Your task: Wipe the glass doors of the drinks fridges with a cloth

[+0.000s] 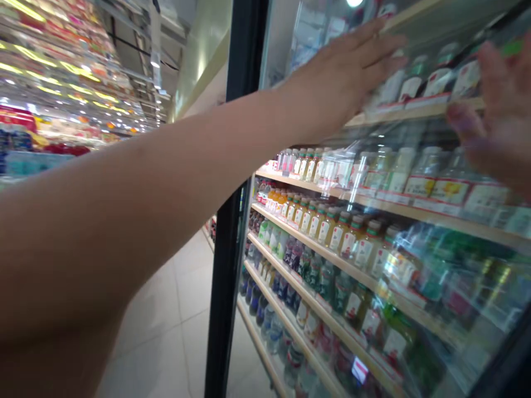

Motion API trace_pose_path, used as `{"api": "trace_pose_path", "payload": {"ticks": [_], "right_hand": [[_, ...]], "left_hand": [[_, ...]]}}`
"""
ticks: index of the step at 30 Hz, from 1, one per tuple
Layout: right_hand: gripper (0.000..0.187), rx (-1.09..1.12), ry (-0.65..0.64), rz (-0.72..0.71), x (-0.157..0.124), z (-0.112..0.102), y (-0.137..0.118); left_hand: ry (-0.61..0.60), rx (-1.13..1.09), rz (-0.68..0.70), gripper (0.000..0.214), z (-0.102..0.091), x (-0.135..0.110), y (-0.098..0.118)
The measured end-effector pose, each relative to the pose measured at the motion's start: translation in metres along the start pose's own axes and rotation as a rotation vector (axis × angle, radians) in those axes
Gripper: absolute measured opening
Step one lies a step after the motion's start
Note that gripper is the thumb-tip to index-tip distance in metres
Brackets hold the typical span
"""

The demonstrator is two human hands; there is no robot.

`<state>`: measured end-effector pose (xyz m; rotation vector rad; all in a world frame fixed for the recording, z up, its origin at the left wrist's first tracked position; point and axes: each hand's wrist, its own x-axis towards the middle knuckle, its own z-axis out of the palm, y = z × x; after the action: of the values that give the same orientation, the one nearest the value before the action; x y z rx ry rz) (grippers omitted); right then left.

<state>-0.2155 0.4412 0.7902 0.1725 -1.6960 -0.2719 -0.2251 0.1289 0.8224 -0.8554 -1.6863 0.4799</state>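
My left hand (344, 77) lies flat with fingers stretched out against the glass door (290, 50) of a drinks cooler, high up near its top shelf. My left forearm reaches across the view from the lower left. At the right edge, my right hand (501, 116) is blurred, its fingers spread, and it is held at or just off the same glass. Neither hand holds anything. Behind the glass, wooden shelves (415, 213) carry rows of bottled drinks (327, 224).
The door's black frame (226, 249) runs top to bottom at centre. Left of it a pale tiled aisle floor (166, 331) leads back. Brightly lit store shelving (50, 83) fills the far left.
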Motion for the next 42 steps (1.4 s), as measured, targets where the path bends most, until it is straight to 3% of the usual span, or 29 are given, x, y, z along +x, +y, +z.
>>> {"api": "trace_pose_path", "payload": {"ticks": [2,6,13,18,20,22,25,28,30,33,36,38,39,42], "right_hand": [[0.087,0.115,-0.004,-0.016,-0.001,-0.010,-0.008],[0.078,0.115,0.006,0.016,-0.001,-0.013,-0.010],[0.078,0.211,0.063,0.043,0.003,-0.010,-0.012],[0.075,0.248,0.036,0.044,0.001,-0.010,-0.009],[0.074,0.243,0.044,0.044,0.001,-0.009,-0.008],[0.077,0.226,0.059,0.036,0.001,-0.008,-0.009],[0.080,0.199,0.068,0.040,0.001,-0.006,-0.011],[0.078,0.194,0.034,0.065,0.003,-0.005,-0.014],[0.076,0.186,0.001,0.074,0.004,-0.004,-0.016],[0.075,0.158,-0.024,0.081,0.006,-0.002,-0.019],[0.075,0.136,-0.024,0.081,0.006,0.005,-0.020],[0.075,0.126,-0.007,0.072,0.006,0.011,-0.021],[0.075,0.123,-0.003,0.069,0.006,0.014,-0.021],[0.075,0.133,-0.016,0.072,0.008,0.021,-0.021]], "left_hand": [[0.044,-0.012,-0.029,0.058,-0.002,0.002,0.000],[0.179,-0.074,-0.035,0.056,-0.005,0.004,-0.002],[0.233,-0.062,-0.049,0.052,-0.010,0.000,-0.005],[0.284,-0.053,-0.359,0.057,0.003,0.012,0.046],[0.267,-0.084,-0.292,0.058,0.010,0.017,0.070],[0.214,-0.104,-0.131,0.059,0.016,0.020,0.080],[0.187,-0.102,-0.014,0.059,0.023,0.015,0.061],[0.319,-0.094,-0.162,0.058,0.032,0.000,0.021],[0.416,-0.094,-0.282,0.056,0.041,-0.010,0.006],[0.470,-0.094,-0.309,0.057,0.056,-0.018,0.018],[0.352,-0.109,-0.049,0.061,0.064,-0.014,0.046],[0.244,-0.117,0.126,0.059,0.066,-0.007,0.051],[0.212,-0.120,0.140,0.057,0.067,-0.003,0.047],[0.247,-0.145,-0.139,0.053,0.076,0.001,0.029]]}}
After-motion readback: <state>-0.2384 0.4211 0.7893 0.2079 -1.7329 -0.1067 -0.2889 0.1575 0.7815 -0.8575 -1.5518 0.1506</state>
